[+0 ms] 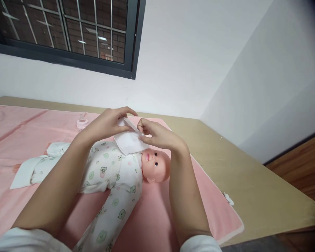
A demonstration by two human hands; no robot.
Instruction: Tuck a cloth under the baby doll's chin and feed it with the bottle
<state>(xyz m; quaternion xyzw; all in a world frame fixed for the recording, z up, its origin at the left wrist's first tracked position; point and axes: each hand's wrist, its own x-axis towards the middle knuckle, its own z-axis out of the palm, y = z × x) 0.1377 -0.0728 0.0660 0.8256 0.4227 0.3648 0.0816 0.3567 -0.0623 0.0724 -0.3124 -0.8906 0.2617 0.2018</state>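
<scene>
A baby doll (157,166) lies on its back, its head toward the right, dressed in a white outfit printed with green bears. Above its chest and neck, a folded white cloth (130,141) is held up, its lower edge reaching close to the doll's chin. My left hand (115,120) grips the upper left part of the cloth between thumb and fingers. At the other end of the folded edge, my right hand (156,133) pinches the cloth, fingers curled. The doll's far arm is hidden behind the cloth and my left forearm covers part of its body.
A pink blanket (207,210) covers much of the wooden tabletop (215,154). Beyond my left wrist stands a pink-collared baby bottle (82,122). A small white object (229,199) lies at the blanket's right edge. A wall and barred window (68,28) are behind.
</scene>
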